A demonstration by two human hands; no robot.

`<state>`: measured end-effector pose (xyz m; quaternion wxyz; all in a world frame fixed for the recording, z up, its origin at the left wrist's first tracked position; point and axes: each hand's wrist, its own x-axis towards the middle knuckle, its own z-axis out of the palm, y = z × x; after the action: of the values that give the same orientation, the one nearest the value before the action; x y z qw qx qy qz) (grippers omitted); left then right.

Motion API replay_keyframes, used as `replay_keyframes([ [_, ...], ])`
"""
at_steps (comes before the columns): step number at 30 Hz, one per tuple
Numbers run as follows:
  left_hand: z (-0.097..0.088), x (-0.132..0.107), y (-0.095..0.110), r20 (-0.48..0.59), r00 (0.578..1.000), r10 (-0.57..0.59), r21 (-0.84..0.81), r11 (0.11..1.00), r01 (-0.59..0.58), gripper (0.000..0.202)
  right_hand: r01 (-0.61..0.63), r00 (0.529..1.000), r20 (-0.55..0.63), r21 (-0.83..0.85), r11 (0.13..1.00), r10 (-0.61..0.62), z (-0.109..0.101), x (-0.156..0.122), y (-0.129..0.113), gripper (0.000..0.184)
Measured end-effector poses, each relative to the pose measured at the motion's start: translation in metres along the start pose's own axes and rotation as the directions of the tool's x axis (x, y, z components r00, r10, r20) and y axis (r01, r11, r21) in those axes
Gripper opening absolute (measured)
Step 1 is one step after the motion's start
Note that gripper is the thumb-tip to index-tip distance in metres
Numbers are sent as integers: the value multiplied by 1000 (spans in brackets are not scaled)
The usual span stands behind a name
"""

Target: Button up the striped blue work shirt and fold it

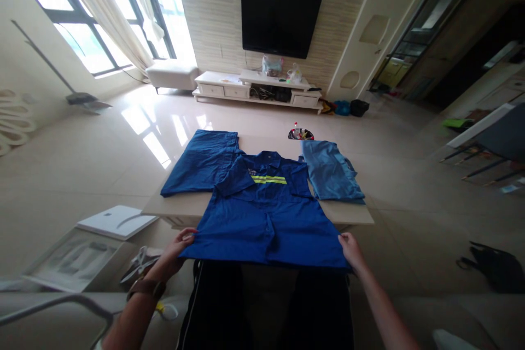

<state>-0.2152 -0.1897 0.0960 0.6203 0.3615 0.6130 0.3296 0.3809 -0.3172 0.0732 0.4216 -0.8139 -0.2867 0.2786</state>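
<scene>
The blue work shirt point(264, 213) lies face up across the cream table point(350, 214), collar toward the table's far half and hem hanging past its near edge, in front of the seated person's dark trousers point(215, 306). Its long axis runs collar to hem, straight out from the person, square to that near edge. From each hand the shirt extends forward and inward. Neither hand is clearly nearer: the left hand point(174, 251) is at the hem's left corner, the right hand point(351, 250) at its right corner. Both hands are narrowed, fingers pinched on the hem; the exact grip under the cloth cannot be confirmed. A brown wrist strap point(146, 288) is on the left wrist. The shirt is flat and lightly creased, with a yellow reflective stripe point(268, 179) across the chest; its sleeves are not distinguishable. On the table's far half, a navy garment point(200, 163) lies left of the collar and a paler blue garment point(332, 172) right of it, both folded or bunched.
</scene>
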Motion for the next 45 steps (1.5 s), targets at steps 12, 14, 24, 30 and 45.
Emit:
replay_keyframes([
  [12,7,-43,-12,16,994,107,830,554,-73,22,-209,965,209,267,941,155,-24,-75,60,67],
  [14,41,-49,12,27,960,279,948,298,-114,31,-201,968,207,282,938,146,-23,-74,59,68],
  [24,208,-67,-9,730,678,87,679,13,-734,34,-224,964,202,269,937,172,-29,-75,59,66],
  [30,190,-66,-11,596,777,203,799,-55,-599,35,-242,958,221,289,926,181,-25,-73,57,66],
  [45,55,-115,-34,711,677,192,696,-52,-716,96,-143,969,230,248,958,85,-54,-105,48,48],
])
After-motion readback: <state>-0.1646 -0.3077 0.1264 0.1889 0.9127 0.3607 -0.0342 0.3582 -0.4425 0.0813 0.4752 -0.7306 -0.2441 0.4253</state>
